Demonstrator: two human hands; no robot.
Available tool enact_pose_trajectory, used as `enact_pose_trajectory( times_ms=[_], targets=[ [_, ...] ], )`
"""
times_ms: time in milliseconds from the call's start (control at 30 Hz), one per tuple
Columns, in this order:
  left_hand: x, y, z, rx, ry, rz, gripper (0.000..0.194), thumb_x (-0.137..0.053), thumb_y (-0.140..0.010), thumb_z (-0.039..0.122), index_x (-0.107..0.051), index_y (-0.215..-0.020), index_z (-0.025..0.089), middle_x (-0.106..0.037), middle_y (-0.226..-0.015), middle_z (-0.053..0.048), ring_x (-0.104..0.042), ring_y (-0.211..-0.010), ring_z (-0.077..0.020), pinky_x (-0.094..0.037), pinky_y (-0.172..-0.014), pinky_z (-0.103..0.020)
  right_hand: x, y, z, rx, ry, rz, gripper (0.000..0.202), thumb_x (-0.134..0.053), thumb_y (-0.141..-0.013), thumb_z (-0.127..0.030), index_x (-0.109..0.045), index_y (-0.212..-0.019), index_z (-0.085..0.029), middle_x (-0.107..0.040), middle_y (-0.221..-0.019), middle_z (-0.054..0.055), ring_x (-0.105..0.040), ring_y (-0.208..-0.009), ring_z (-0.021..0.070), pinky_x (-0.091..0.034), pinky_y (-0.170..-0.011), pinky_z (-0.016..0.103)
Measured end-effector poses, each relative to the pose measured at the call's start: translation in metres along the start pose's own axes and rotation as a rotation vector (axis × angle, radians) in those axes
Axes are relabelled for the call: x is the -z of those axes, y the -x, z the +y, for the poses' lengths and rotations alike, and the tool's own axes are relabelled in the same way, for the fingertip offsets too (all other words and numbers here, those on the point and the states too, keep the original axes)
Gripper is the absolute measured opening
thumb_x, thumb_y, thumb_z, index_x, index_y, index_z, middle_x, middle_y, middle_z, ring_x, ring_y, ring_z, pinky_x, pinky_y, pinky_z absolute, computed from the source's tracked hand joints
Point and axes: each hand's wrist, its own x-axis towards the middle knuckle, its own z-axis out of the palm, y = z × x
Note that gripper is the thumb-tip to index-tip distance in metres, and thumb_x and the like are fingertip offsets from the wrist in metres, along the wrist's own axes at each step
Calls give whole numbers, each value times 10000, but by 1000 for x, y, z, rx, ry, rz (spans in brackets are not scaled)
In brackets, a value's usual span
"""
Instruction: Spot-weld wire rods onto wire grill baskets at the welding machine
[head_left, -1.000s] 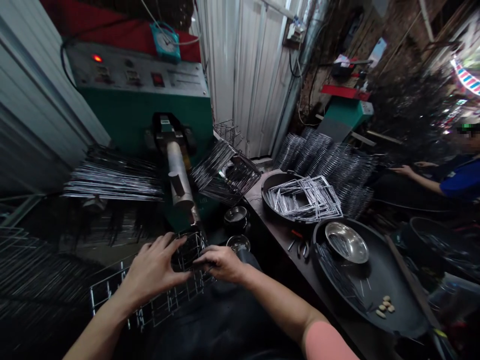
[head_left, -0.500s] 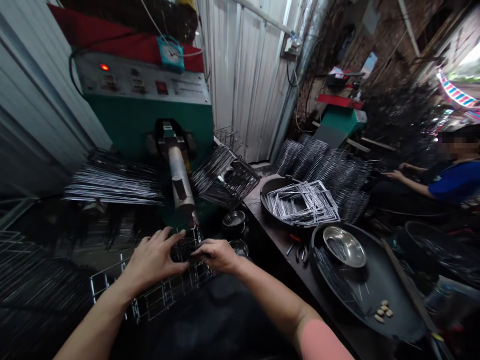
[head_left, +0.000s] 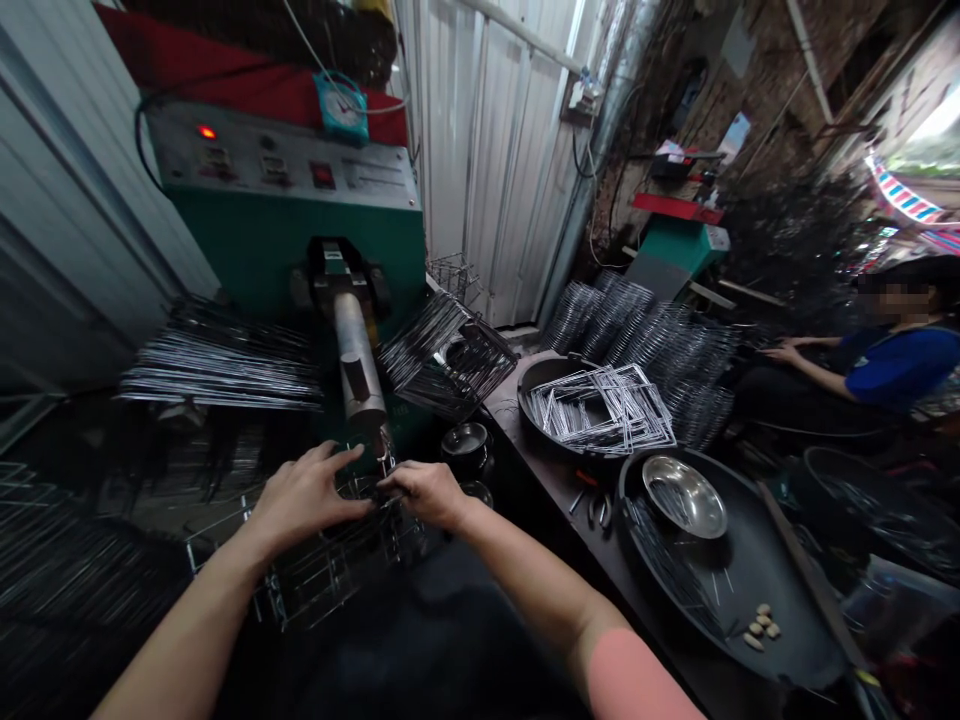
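A shiny wire rack (head_left: 394, 530) lies over my lap, partly hidden by my hands, with one end at the tip of a spot-welding machine (head_left: 360, 370). My left hand (head_left: 304, 500) is open over the rack's left side, thumb stretched towards the right hand and fingers apart from it. My right hand (head_left: 427, 493) is closed, its thumb and finger pinched at the rack's wires just below the welder's tip. Exactly which wire sits in the pinch is hard to make out. Two small metal bowls (head_left: 465, 440) stand right of the tip, one partly behind my right hand.
Bent wire frames (head_left: 450, 350) and a wire stack (head_left: 225, 360) flank the machine. Right, a bench holds a pan of wire rectangles (head_left: 551, 445), pliers (head_left: 600, 510) and a big black tray (head_left: 787, 540) with a steel bowl (head_left: 684, 495). A person (head_left: 900, 350) sits at far right.
Both hands and the rack have shifted slightly up and to the left in view, closer to the welder's tip. My right hand keeps its pinch; the left stays spread.
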Motion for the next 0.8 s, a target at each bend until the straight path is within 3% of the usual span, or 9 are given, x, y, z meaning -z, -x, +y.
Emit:
enact_pose_trajectory(
  times_ms=[133,267,400,633,800],
  targets=[
    [-5,-12,-8,8,18,-23,828,-704,-667,552,-574,-1407,202,-496,-1502,-192,-553,-1296,-406,-462,-1067,-516,1,-11,3,-2,-7,7,257,-657,-882,-136,-732,-1099,-250,-745,-1162,22,-702,-1084,159,-524,-899,220],
    [-12,-10,-10,-25,33,-4,836,-722,-647,540,-584,-1399,202,-489,-1511,-190,-553,-1288,-426,-459,-1067,-538,-5,-1,4,-17,-66,64,293,-657,-893,-172,-718,-1167,-252,-733,-1209,38,-694,-1115,171,-531,-922,243],
    [-14,-8,-9,-52,14,21,816,-744,-636,543,-609,-1378,232,-490,-1515,-182,-491,-1345,-453,-422,-1101,-556,-21,37,19,-72,-222,191,430,-724,-853,-234,-661,-1278,-229,-727,-1233,70,-693,-1117,189,-531,-964,288],
    [-7,-25,-16,39,79,6,824,-695,-673,582,-574,-1406,227,-456,-1551,-157,-504,-1352,-400,-437,-1096,-486,-64,135,63,-472,-319,125,283,-739,-744,-99,-758,-1005,-207,-792,-969,58,-755,-924,238,-582,-850,340],
    [-4,-36,-20,71,107,4,789,-662,-659,605,-616,-1332,197,-544,-1463,-154,-593,-1242,-369,-494,-1002,-444,-75,157,70,-493,-325,123,234,-682,-779,-107,-767,-959,-231,-799,-956,46,-759,-906,232,-589,-838,339]
  ],
)
